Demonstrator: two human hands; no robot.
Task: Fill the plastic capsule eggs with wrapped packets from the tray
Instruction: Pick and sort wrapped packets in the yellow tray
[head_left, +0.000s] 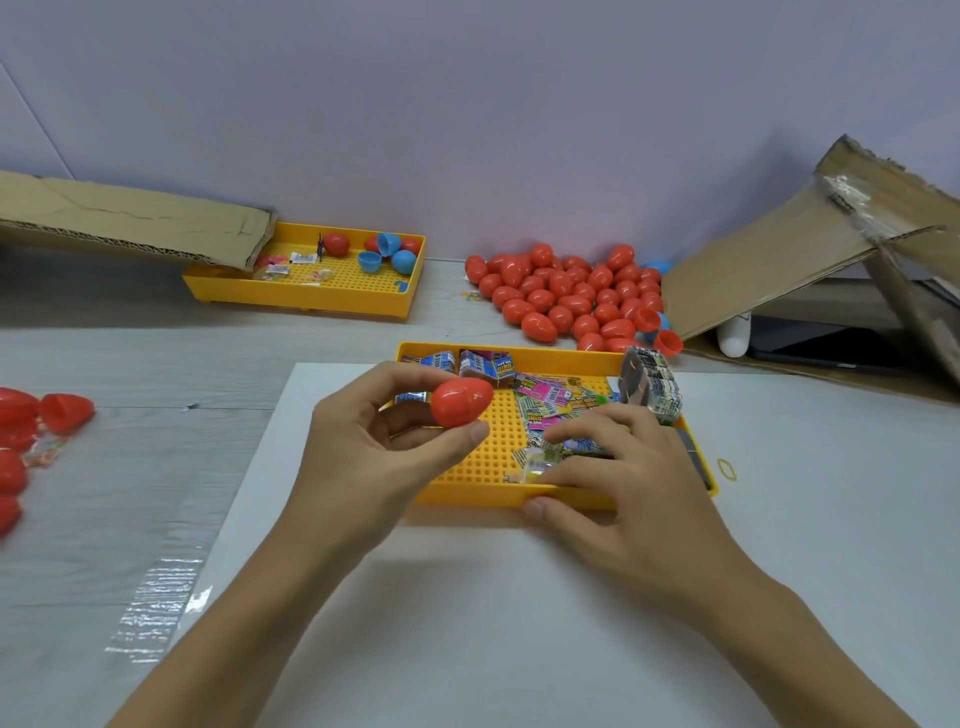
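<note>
My left hand (363, 441) pinches a closed red capsule egg (460, 401) between thumb and fingertips, above the left part of the near yellow tray (483, 491). My right hand (618, 467) lies over the tray's right side, fingers resting on the loose wrapped packets (545, 400), with a small clear packet (540, 462) at its fingertips; I cannot tell whether it is pinched. The thumb sits against the tray's front wall. A bundled stack of packets (652, 387) stands at the tray's right rear corner.
A heap of red eggs (566, 296) lies behind the tray, some halves open. A second yellow tray (311, 296) with blue and red halves sits at the back left under cardboard (130, 218). More red eggs (31, 426) lie far left. Cardboard flaps (805, 249) lean at right.
</note>
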